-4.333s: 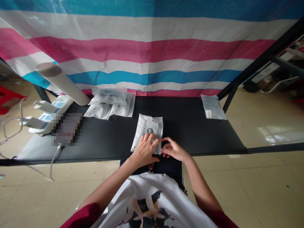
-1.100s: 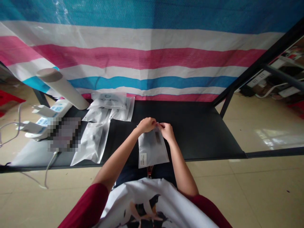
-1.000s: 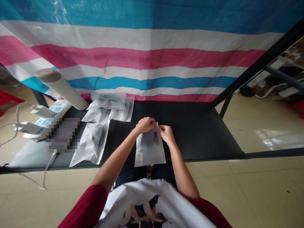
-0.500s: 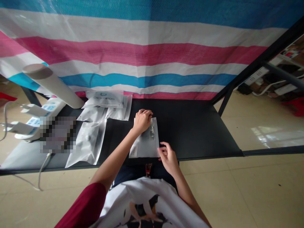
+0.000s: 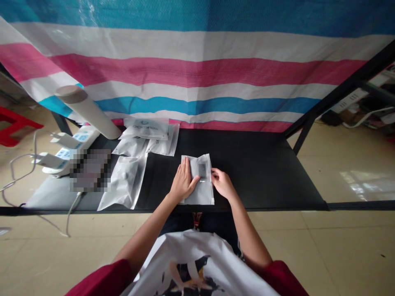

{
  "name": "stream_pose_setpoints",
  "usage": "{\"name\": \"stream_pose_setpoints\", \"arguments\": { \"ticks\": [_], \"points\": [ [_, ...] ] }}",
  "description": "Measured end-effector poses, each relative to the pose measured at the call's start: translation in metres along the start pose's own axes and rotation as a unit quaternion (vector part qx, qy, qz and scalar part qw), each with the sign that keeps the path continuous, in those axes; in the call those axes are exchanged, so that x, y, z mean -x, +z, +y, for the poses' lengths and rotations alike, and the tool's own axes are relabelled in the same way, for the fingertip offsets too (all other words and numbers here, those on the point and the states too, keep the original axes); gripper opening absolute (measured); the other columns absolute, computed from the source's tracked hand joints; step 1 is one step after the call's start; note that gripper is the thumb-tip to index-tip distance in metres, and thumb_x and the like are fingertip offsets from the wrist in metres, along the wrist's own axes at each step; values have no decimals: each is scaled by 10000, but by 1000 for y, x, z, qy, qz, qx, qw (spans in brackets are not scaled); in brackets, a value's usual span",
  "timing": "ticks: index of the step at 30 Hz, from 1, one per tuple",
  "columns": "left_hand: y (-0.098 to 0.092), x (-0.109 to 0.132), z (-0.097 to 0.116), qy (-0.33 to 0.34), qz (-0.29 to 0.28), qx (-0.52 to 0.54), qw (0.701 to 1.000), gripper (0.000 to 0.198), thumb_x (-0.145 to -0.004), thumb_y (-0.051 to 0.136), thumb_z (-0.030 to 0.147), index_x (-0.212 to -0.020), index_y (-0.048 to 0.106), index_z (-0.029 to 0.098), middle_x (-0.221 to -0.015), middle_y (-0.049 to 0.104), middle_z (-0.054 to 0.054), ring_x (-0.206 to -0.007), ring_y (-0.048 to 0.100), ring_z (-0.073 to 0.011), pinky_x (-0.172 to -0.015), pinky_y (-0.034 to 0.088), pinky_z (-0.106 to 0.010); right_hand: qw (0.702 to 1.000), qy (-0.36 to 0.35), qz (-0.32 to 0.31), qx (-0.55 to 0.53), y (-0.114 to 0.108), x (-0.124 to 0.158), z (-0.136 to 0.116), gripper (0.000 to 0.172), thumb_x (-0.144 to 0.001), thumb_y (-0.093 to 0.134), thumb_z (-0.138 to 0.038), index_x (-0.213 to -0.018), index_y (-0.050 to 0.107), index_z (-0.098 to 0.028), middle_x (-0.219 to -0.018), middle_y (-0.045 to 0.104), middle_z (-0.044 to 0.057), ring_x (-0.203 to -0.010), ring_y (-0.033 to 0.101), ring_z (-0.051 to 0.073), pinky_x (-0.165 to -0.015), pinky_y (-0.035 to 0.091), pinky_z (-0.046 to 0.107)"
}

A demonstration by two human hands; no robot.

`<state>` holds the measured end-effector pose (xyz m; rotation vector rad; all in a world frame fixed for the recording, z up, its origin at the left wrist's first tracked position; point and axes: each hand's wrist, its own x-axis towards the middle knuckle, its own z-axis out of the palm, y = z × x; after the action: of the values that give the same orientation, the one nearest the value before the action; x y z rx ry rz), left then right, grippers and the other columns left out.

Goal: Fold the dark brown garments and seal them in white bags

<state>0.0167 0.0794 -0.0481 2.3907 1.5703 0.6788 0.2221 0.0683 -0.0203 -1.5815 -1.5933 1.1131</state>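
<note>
A frosted plastic zip bag (image 5: 202,193) lies flat on the black tabletop in front of me, with dark print showing near its upper right. My left hand (image 5: 182,181) rests on the bag's left part, palm down, its fingers stretched out and the thumb pointing right. At the zip edge on the bag's right side is my right hand (image 5: 222,183), fingers bent and closed on that edge. Its fingertips are partly hidden. Left of my hands lies another frosted bag (image 5: 123,185) with something bulging inside.
Several frosted bags (image 5: 146,128) are piled at the back left of the black table (image 5: 262,172). Beside them stand a white cylinder (image 5: 98,117), a power strip (image 5: 69,154) with plugs, and a blurred-out device (image 5: 90,169) on a cable. A striped sheet (image 5: 197,70) hangs behind.
My left hand has come down from the bag's top and flattened on its left side. My right hand has moved up along the zip edge. The view has shifted slightly.
</note>
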Motion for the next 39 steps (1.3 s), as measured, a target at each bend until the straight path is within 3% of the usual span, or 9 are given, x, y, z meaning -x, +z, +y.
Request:
{"name": "stream_pose_setpoints", "arguments": {
  "ticks": [5, 12, 15, 20, 25, 29, 32, 37, 39],
  "points": [
    [-1, -1, 3, 13, -15, -25, 999, 888, -960, 271, 634, -1542, 44, 3, -1571, 217, -301, -1481, 228, -350, -1162, 293, -525, 991, -6, -7, 130, 3, -21, -18, 300, -832, 655, -514, -905, 732, -233, -832, 748, 70, -809, 709, 259, -650, 459, 271],
    [-3, 0, 8, 4, -15, -43, 999, 916, -952, 264, 659, -1537, 75, -20, -1568, 233, -299, -1481, 239, -341, -1174, 279, -495, 987, -28, 55, 148, 3, -25, -22, 285, -778, 684, -471, -846, 707, -195, -935, 711, 106, -849, 683, 255, -730, 477, 299],
    [-5, 0, 13, -2, -18, -57, 998, 931, -936, 305, 679, -1546, 100, 7, -1583, 223, -269, -1486, 224, -347, -1181, 266, -492, 991, -17, 111, 75, -16, -9, -12, 271, -773, 633, -416, -912, 679, -189, -975, 708, 95, -909, 658, 248, -778, 483, 311],
    [-11, -4, 22, -2, -47, -64, 997, 764, -924, 393, 654, -1546, 276, 227, -1611, 272, -89, -1496, 160, -380, -1181, 235, -531, 967, 78, 188, -155, -50, 17, 8, 269, -754, 609, -443, -833, 633, -187, -762, 683, 24, -726, 625, 191, -613, 461, 258],
    [-8, -10, 32, -13, -46, -50, 998, 714, -896, 457, 650, -1492, 399, 261, -1591, 324, -81, -1477, 193, -413, -1166, 214, -583, 947, 61, 226, -220, -47, 20, 1, 385, -681, 737, -497, -854, 686, -157, -825, 716, 51, -793, 647, 217, -673, 491, 284],
    [-5, -10, 26, -47, -4, 32, 998, 654, -964, 370, 558, -1497, 365, 179, -1543, 394, -141, -1465, 256, -369, -1180, 197, -577, 964, 21, 188, -187, -29, 17, -14, 482, -775, 650, -588, -920, 742, -138, -916, 749, 85, -948, 666, 281, -831, 505, 357],
    [-10, -3, 11, -41, 51, 145, 987, 652, -982, 349, 502, -1524, 255, 152, -1506, 424, -176, -1435, 337, -316, -1168, 268, -537, 964, 3, 198, -179, -23, 18, -17, 491, -836, 583, -592, -970, 749, -150, -1010, 754, 92, -1050, 654, 296, -920, 491, 384],
    [-32, 11, -5, -31, 29, 248, 968, 927, -778, 701, 460, -1509, 192, 204, -1447, 457, -183, -1243, 546, -309, -1048, 440, -491, 958, -8, 191, -215, -23, 21, -3, 457, -806, 655, -516, -1080, 724, -157, -1159, 722, 108, -1123, 642, 294, -985, 482, 410],
    [-41, 12, -6, -44, 18, 284, 958, 853, -746, 720, 354, -1451, 257, 223, -1396, 491, -163, -1103, 625, -261, -956, 508, -438, 960, -3, 185, -209, -25, 23, 3, 489, -774, 699, -492, -1119, 713, -145, -1195, 706, 123, -1127, 642, 299, -994, 480, 424]
  ]
}}
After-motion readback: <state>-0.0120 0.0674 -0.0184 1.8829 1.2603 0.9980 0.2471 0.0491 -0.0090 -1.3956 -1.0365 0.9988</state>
